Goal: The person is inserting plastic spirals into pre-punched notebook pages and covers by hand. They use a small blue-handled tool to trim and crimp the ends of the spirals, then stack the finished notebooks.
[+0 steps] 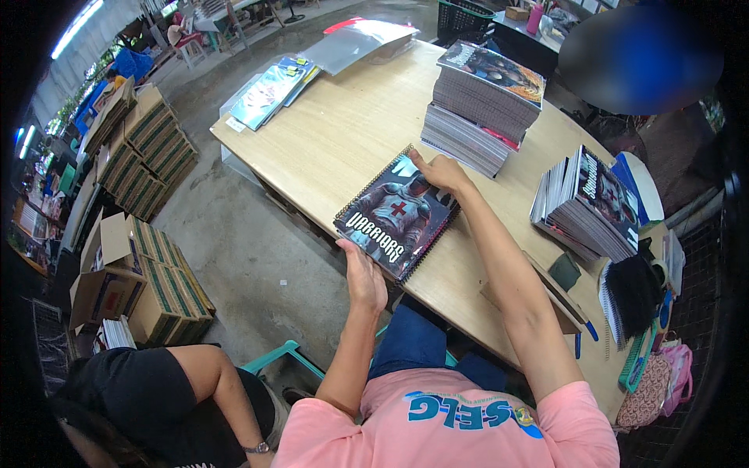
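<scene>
A notebook [399, 214] with a dark cover showing an armoured figure and a red cross lies tilted over the table's near-left edge. Black binding coils run along both of its long sides. My left hand [364, 278] supports its near corner, thumb at the edge and fingers partly hidden underneath. At the far right corner, my right hand [438, 172] grips it with the thumb on the cover; its other fingers are mostly out of sight. Beyond that hand rises a tall stack of printed covers and pages [488, 97]. Another stack of similar books [589, 203] leans farther right.
The wooden table [351, 117] carries plastic sheets [363, 47] and thin booklets [269, 93] at its far end. Black coils [633, 292] and a green tray [640, 359] sit at right. A person in black [179, 398] is close at left, near cardboard boxes [168, 288].
</scene>
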The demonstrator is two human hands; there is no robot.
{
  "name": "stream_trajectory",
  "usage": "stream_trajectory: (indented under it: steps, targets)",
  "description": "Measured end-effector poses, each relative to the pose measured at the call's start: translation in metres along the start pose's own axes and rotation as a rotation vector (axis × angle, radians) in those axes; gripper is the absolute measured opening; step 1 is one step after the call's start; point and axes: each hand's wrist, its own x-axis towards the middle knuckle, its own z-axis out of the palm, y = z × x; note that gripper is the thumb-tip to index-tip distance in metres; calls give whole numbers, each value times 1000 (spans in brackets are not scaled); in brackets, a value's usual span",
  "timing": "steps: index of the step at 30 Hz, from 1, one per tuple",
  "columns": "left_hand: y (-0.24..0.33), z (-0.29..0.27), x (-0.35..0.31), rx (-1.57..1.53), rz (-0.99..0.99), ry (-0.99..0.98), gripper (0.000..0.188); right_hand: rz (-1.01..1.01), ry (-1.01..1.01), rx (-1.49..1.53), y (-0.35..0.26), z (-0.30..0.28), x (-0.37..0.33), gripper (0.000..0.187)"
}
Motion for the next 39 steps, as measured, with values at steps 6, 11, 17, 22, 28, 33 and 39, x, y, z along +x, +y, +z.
stream_trajectory:
  steps: [6, 11, 17, 22, 28, 33, 39]
  targets:
    - [54, 1, 36, 579, 375, 243, 96, -167, 653, 320, 8, 11, -58, 96]
    - [89, -20, 151, 839, -144, -456, 84, -19, 682, 845, 18, 96, -135, 94]
    - [56, -11, 183, 962, -430, -631, 48, -10, 640, 916, -3, 114, -126, 101]
    - [51, -8, 177, 934, -404, -626, 47, 18, 668, 919, -6, 113, -119, 103]
    - [62, -1, 182, 1414, 93, -609, 52, -70, 578, 719, 3, 100, -145, 106]
    - [88, 138, 102, 1120, 444, -735, 50, -160, 662, -227, 78, -25, -320, 88]
    - [-35, 282, 77, 1101, 367, -978, 63, 67, 582, -319, 147, -38, -337, 64]
